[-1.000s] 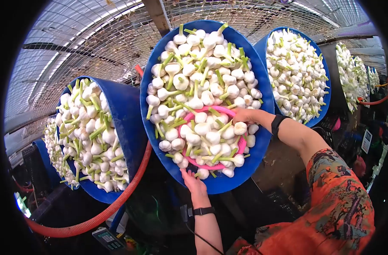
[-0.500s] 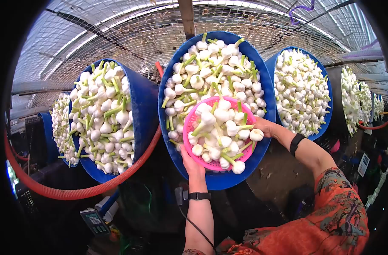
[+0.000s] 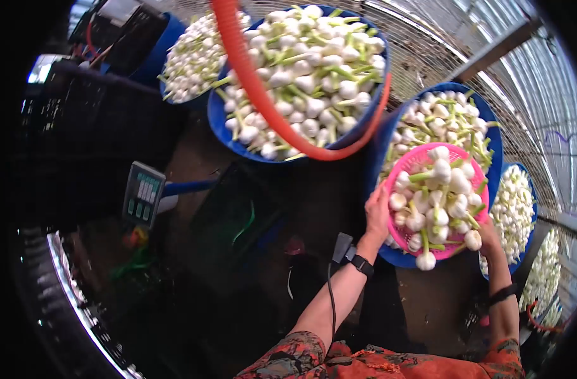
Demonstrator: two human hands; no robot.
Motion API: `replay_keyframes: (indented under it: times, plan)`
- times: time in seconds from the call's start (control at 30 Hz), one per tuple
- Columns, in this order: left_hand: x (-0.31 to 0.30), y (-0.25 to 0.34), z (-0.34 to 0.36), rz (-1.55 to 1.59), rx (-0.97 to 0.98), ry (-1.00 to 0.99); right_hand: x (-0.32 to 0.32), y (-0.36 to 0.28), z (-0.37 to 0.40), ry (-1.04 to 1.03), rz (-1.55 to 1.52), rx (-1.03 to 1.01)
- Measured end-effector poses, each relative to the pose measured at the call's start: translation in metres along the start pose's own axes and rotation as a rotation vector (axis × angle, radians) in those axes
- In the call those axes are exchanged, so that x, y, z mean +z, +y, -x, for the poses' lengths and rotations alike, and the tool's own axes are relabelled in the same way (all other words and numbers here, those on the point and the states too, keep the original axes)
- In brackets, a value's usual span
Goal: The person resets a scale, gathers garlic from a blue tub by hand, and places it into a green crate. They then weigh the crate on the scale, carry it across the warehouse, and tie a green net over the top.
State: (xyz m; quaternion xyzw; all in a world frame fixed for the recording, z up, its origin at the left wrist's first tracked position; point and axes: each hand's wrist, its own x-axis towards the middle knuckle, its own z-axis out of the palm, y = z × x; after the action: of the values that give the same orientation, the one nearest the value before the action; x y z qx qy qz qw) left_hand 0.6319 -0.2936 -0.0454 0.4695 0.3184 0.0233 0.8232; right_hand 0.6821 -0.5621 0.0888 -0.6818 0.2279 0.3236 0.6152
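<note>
Both my hands grip a round pink plastic basket (image 3: 399, 170) heaped with white garlic bulbs (image 3: 437, 199) on short green stems. My left hand (image 3: 377, 211) is closed on its left rim. On the lower right, my right hand (image 3: 487, 237) holds the rim, its fingers partly hidden behind the basket. One bulb hangs over the front edge. Behind the basket, and overlapped by it in this view, stands a blue barrel (image 3: 498, 142) filled with more garlic.
Another blue barrel (image 3: 216, 136) full of garlic stands at upper centre, with an orange-red hose (image 3: 253, 95) looping in front of it. A scale display (image 3: 143, 194) is at left. More garlic barrels line the right side; dark crates (image 3: 80, 120) stand at far left.
My view has swung left and down, bringing the scale and dark floor further in. The basket, still in both hands, now appears further right in view.
</note>
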Motion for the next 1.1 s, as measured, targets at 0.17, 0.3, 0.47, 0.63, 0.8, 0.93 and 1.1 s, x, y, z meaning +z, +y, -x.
replay_keyframes:
  times: [0.17,0.3,0.47,0.63,0.8,0.93,1.1]
  plan:
    - [-0.111,0.092,0.057,-0.056,0.094,0.11,0.131,-0.045,0.05,-0.053,0.47,-0.067]
    - [-0.241,0.141,0.094,-0.085,0.196,0.309,0.237,0.004,0.032,-0.191,0.518,-0.07]
    - [-0.41,0.141,0.102,0.191,-0.013,0.443,0.429,0.034,-0.008,-0.317,0.411,-0.321]
    - [-0.565,0.088,0.086,0.154,-0.452,0.232,0.589,0.025,-0.061,-0.353,0.477,0.188]
    - [-0.575,0.1,0.088,0.501,-0.668,0.206,0.667,0.005,-0.053,-0.321,0.585,0.228]
    - [-0.565,0.122,0.097,0.52,-0.626,0.092,0.658,-0.013,-0.039,-0.36,0.593,0.2]
    - [-0.479,0.139,0.1,0.104,-0.327,0.175,0.537,-0.041,0.01,-0.386,0.383,0.05]
